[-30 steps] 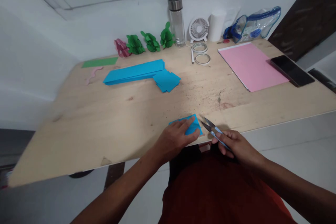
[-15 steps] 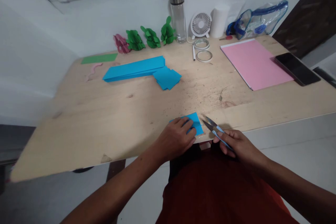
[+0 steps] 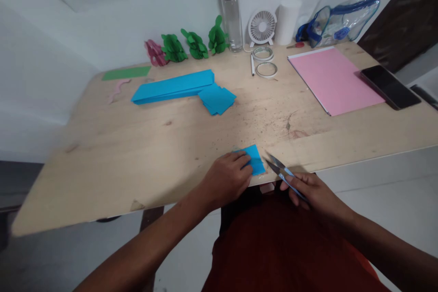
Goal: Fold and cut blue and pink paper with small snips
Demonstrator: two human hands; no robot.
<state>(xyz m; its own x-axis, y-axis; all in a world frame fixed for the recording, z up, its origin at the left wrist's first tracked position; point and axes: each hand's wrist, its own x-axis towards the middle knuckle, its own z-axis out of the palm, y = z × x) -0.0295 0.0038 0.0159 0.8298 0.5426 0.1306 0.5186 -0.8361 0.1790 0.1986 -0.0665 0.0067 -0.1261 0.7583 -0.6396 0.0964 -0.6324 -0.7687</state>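
My left hand is over a piece of blue paper at the table's front edge, its fingers curled together on the paper's left part and hiding it. A crease or cut line runs across the paper's visible right part. Just to the right, my right hand grips thread snips with light blue handles. Their two pointed blades are spread apart and aim at the paper's right edge, with a small gap between.
Long blue paper strips and a pile of blue squares lie farther back. Behind stand green paper shapes, a glass bottle and a small fan. Tape rolls, pink paper and a phone are on the right.
The view has shifted slightly. My left hand has shifted a little on the blue paper, and its fingers are drawn closer together. The snips stay beside the paper with blades spread.
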